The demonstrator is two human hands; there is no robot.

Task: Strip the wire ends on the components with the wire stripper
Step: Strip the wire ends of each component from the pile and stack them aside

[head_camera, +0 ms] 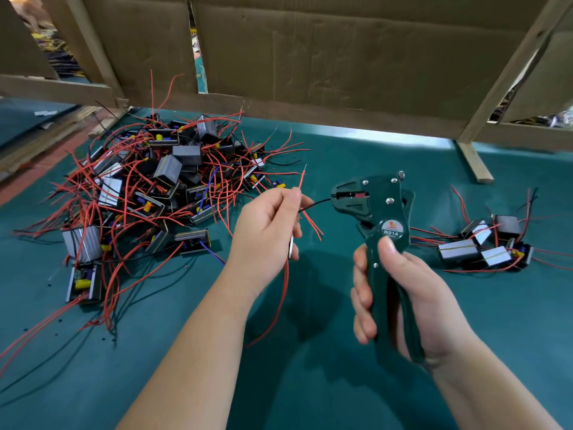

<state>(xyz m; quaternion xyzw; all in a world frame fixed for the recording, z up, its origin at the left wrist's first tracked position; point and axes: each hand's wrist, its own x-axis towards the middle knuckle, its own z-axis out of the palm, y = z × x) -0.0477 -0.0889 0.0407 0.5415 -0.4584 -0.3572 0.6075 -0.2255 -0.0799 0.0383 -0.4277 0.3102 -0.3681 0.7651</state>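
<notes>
Black wire in the stripper's mouth, both hands busy.

The left hand [266, 225] is curled, thumb and fingertips pinching a black wire [316, 203] that runs straight across into the head of the green wire stripper [381, 209]. Red wires [311, 221] poke up above those fingers and fan out below them, and the silver edge of a component [290, 246] peeks out under the palm, mostly hidden. The right hand [400, 293] is wrapped round the stripper's handles, thumb up by the round label, tool upright above the green mat [341, 383] with its head pointing left. Off to the left sits a big tangled pile of components [148, 187] trailing red and black wires; over on the right a small cluster [490, 246] lies well apart. Behind it all, a cardboard wall [341, 51] on a wooden frame [474, 156].
</notes>
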